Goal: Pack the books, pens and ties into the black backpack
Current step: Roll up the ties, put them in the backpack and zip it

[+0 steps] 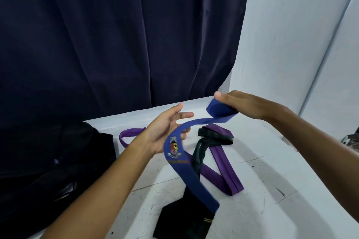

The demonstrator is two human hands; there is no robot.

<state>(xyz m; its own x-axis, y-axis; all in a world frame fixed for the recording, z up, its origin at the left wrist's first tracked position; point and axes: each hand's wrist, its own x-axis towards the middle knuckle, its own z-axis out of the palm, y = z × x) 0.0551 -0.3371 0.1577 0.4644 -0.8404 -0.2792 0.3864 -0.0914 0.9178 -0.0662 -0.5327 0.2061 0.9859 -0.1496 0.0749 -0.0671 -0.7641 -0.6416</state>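
Note:
A blue tie (180, 153) with a crest hangs in the air above the white table (272, 180). My right hand (242, 105) grips its rolled narrow end at the upper right. My left hand (165, 132) is palm-up with relaxed fingers, and the tie's band passes over its fingers. The tie's wide end droops toward the table's front. On the table lie a purple tie (223, 167) and a black tie (200, 151), partly crossed. The black backpack (58, 161) sits at the left, dark and hard to make out.
A dark curtain (116, 35) hangs behind the table. A pale wall (291, 25) stands at the right. The table's far edge runs just behind my hands. A small dark object (351, 137) shows at the right edge.

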